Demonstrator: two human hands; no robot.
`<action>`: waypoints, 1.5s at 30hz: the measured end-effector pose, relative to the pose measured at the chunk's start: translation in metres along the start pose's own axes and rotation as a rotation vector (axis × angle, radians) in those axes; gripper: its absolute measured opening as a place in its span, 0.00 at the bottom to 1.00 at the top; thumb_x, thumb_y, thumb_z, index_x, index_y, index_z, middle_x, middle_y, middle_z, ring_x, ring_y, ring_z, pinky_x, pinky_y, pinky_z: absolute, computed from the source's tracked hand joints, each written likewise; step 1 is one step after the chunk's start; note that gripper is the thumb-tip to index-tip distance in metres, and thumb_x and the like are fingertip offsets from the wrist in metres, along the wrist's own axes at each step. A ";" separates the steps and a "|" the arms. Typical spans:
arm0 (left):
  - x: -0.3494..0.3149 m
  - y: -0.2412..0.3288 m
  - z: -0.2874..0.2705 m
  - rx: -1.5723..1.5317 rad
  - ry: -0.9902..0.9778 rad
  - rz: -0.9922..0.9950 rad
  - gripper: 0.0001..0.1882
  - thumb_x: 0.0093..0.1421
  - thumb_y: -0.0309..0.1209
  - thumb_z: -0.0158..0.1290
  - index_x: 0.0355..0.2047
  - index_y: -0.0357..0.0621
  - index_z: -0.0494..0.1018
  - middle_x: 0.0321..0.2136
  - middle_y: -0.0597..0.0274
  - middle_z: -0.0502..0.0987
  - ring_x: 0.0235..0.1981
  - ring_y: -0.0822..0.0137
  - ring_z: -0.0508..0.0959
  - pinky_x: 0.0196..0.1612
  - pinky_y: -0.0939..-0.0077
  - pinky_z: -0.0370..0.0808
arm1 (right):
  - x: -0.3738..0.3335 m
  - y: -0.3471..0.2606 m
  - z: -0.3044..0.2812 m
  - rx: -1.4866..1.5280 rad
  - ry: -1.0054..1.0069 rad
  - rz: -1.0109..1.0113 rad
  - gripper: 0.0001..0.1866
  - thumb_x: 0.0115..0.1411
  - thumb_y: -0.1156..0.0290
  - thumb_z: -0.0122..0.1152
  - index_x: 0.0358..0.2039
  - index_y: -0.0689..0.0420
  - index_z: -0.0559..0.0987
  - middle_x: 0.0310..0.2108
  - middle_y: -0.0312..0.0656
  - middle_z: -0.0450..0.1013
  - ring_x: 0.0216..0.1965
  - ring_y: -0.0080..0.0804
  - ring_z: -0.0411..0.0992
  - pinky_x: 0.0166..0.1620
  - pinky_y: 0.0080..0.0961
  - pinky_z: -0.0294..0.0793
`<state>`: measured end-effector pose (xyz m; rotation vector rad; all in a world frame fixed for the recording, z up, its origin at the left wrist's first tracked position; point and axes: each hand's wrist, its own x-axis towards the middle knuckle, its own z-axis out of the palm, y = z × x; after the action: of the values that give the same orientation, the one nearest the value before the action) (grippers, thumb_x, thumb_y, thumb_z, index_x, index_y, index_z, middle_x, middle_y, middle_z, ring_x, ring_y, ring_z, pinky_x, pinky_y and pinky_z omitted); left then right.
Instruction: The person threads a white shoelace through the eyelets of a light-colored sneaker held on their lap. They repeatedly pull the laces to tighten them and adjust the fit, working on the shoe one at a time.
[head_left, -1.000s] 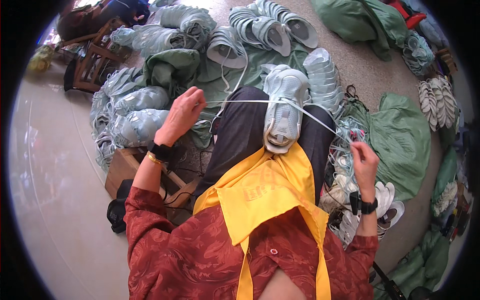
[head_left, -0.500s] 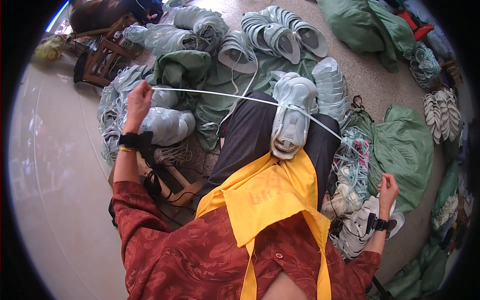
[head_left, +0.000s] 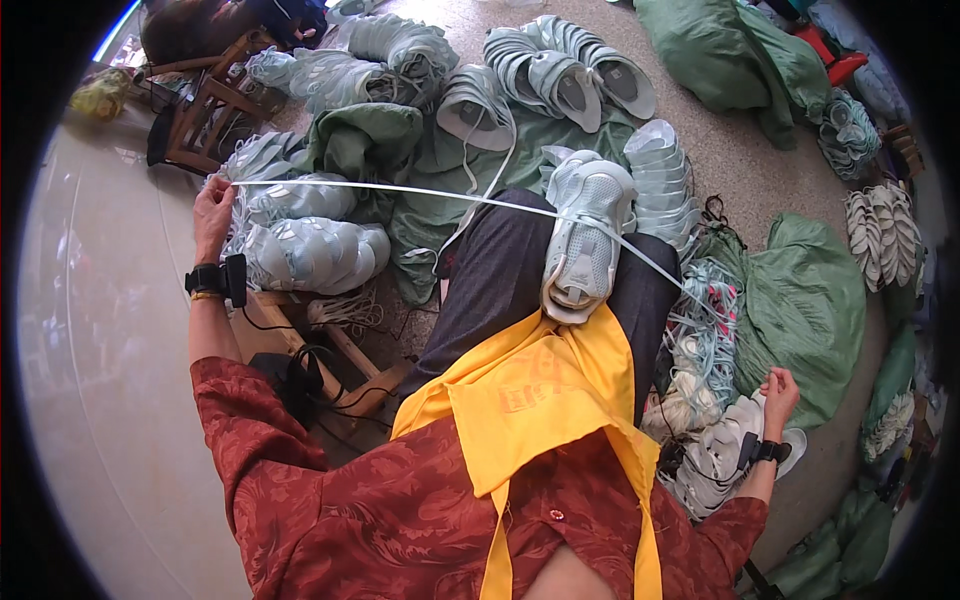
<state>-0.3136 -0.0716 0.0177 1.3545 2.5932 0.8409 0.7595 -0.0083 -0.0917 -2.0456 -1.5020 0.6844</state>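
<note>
A pale blue-grey sneaker [head_left: 583, 235] stands on my lap between my knees, heel toward me. A white shoelace [head_left: 400, 188] stretches taut from its upper to my left hand [head_left: 213, 212], whose fingers are pinched on it, out at the left. The other side of the lace runs straight down to the right, toward my right hand [head_left: 779, 392]. Its last stretch is hard to follow against the lace bundle and green cloth. My right hand's fingers are closed in a pinch, apparently on that lace. A yellow apron [head_left: 540, 385] covers my lap below the sneaker.
Pale shoe uppers [head_left: 318, 252] lie stacked at left, with more ahead on green cloth [head_left: 415, 225]. Bundled laces [head_left: 708, 305], white uppers [head_left: 715, 455] and a green sack [head_left: 805, 310] sit at right. A wooden chair [head_left: 205, 125] stands far left; black cables [head_left: 325, 370] hang near my left side.
My left hand has moved farther out to the left, drawing the lace longer on that side. The right hand has dropped slightly. The sneaker stays on my lap.
</note>
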 end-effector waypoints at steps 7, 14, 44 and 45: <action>0.002 -0.014 0.000 0.060 -0.038 0.001 0.05 0.63 0.27 0.57 0.37 0.39 0.76 0.28 0.67 0.77 0.30 0.75 0.75 0.37 0.77 0.73 | 0.002 0.031 0.001 0.004 0.007 0.056 0.05 0.66 0.79 0.57 0.39 0.63 0.81 0.27 0.39 0.78 0.22 0.21 0.76 0.23 0.19 0.78; 0.002 0.015 0.030 0.100 -0.025 0.112 0.07 0.64 0.29 0.56 0.39 0.38 0.76 0.29 0.64 0.79 0.31 0.72 0.78 0.38 0.75 0.75 | -0.005 0.039 0.022 -0.095 -0.102 0.186 0.05 0.62 0.79 0.57 0.31 0.64 0.81 0.21 0.42 0.77 0.19 0.26 0.78 0.22 0.23 0.79; -0.172 0.258 0.160 -0.582 -1.103 -0.151 0.08 0.65 0.31 0.58 0.30 0.41 0.75 0.26 0.69 0.77 0.27 0.80 0.73 0.32 0.84 0.70 | -0.059 -0.208 0.132 0.750 -0.601 0.284 0.10 0.66 0.70 0.65 0.43 0.64 0.82 0.35 0.40 0.81 0.32 0.22 0.79 0.35 0.18 0.79; -0.181 0.274 0.159 -0.606 -1.153 -0.181 0.08 0.66 0.31 0.58 0.31 0.42 0.75 0.27 0.69 0.77 0.27 0.80 0.73 0.33 0.85 0.71 | -0.061 -0.227 0.141 0.730 -0.644 0.220 0.10 0.66 0.70 0.64 0.43 0.64 0.82 0.35 0.39 0.81 0.32 0.21 0.79 0.35 0.18 0.79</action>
<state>0.0472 -0.0214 -0.0053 0.9436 1.3830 0.4919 0.4905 0.0070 -0.0405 -1.4754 -1.0570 1.7982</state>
